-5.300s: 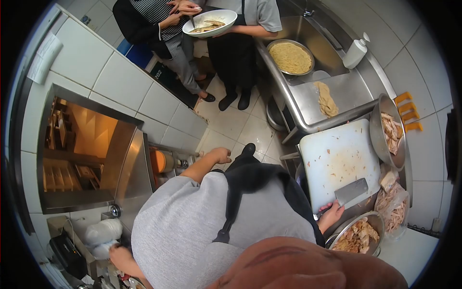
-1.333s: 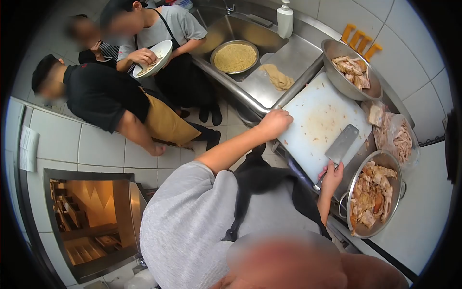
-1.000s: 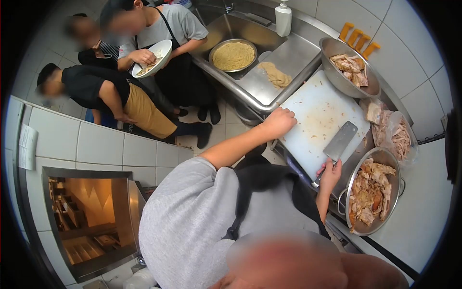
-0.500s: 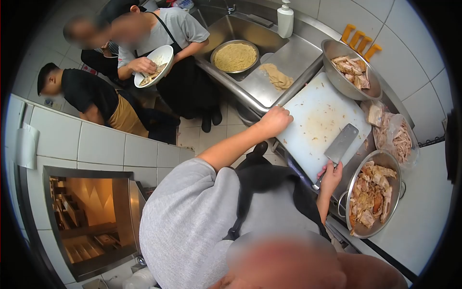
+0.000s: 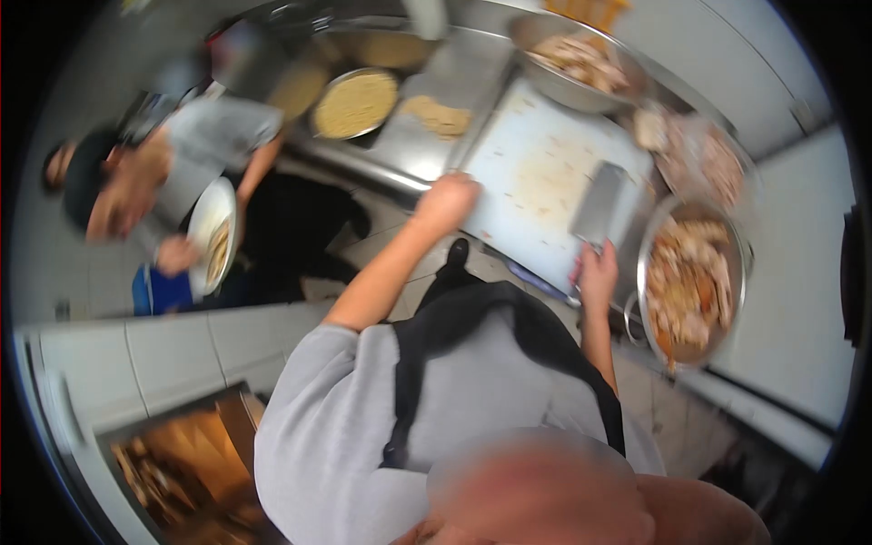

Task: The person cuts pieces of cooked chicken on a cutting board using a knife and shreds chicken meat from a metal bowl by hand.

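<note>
My right hand [image 5: 596, 272] is closed around the handle of a cleaver [image 5: 599, 202], whose broad blade lies over the right part of a white cutting board [image 5: 509, 154]. Small scraps are scattered on the board. At the board's left edge, my left hand [image 5: 450, 202] is closed, fingers curled; what it grips, if anything, is hidden. A metal colander [image 5: 643, 272] of cooked, torn meat that looks like chicken [image 5: 688, 282] stands right of my right hand. Beyond the board is a steel bowl [image 5: 554, 89] with more meat pieces [image 5: 581, 62].
A plastic bag of shredded meat [image 5: 704, 159] lies between bowl and colander. Left of the board, a sink holds a round pan of yellowish food [image 5: 357, 103]; a beige cloth [image 5: 436, 118] lies on the drainboard. A co-worker [image 5: 213, 136] stands at left, holding a white bowl [image 5: 204, 227].
The view has turned and shifted, with some blur. The co-worker with the white bowl appears nearer and further left. My hands keep their places at the board; the cleaver stays in my right hand.
</note>
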Motion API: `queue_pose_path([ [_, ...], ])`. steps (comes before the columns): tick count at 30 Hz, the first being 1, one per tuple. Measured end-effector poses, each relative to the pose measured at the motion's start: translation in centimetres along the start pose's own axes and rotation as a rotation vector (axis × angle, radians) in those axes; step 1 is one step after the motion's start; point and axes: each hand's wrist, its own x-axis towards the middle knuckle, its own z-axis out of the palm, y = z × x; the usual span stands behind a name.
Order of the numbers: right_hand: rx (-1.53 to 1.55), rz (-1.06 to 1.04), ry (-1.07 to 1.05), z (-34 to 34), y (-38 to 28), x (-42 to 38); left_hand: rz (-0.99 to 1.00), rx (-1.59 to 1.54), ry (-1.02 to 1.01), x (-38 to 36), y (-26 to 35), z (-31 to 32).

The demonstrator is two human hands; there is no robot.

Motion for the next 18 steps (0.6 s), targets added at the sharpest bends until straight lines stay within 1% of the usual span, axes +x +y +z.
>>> queue_pose_path([
  [1,-0.014,-0.036,-0.009,-0.1,0.6,0.2,-0.002,-0.056,0.015,0.5,0.1,-0.2],
  [2,0.065,-0.005,-0.092,-0.4,0.7,0.4,-0.014,-0.101,0.031,0.9,0.0,-0.7],
  [3,0.069,-0.003,-0.096,-0.3,0.1,0.2,-0.012,-0.066,0.046,1.3,-0.1,-1.3],
  [4,0.044,0.016,-0.061,0.0,-1.4,-0.6,-0.021,-0.026,0.072,1.7,-0.1,-1.6],
  [7,0.065,0.027,0.008,0.1,-1.3,-0.7,-0.007,-0.114,0.154,4.2,0.9,-4.6],
  [9,0.055,0.027,-0.033,0.1,-2.0,-1.0,0.043,-0.15,0.365,6.9,2.5,-7.7],
  [10,0.06,0.031,-0.014,0.1,-2.3,-1.1,0.1,-0.168,0.44,8.3,3.8,-10.5],
  [12,0.071,0.007,-0.076,0.0,-2.7,-1.2,0.132,-0.256,0.605,10.9,6.5,-15.0],
  [13,0.066,0.013,-0.094,-0.2,-2.5,-1.1,0.205,-0.274,0.695,12.3,7.5,-17.0],
  [14,0.07,0.013,-0.079,-0.2,-2.2,-1.1,0.313,-0.347,0.837,14.0,8.4,-18.2],
  [15,0.055,0.016,-0.061,-0.2,-2.0,-1.1,0.397,-0.386,0.903,15.6,9.3,-19.6],
  [16,0.042,0.017,-0.045,-0.2,-1.7,-1.0,0.44,-0.38,0.98,17.2,10.4,-20.4],
  [18,0.057,0.013,-0.047,-0.6,-0.7,-1.3,0.439,0.063,0.829,21.4,10.7,-19.5],
])
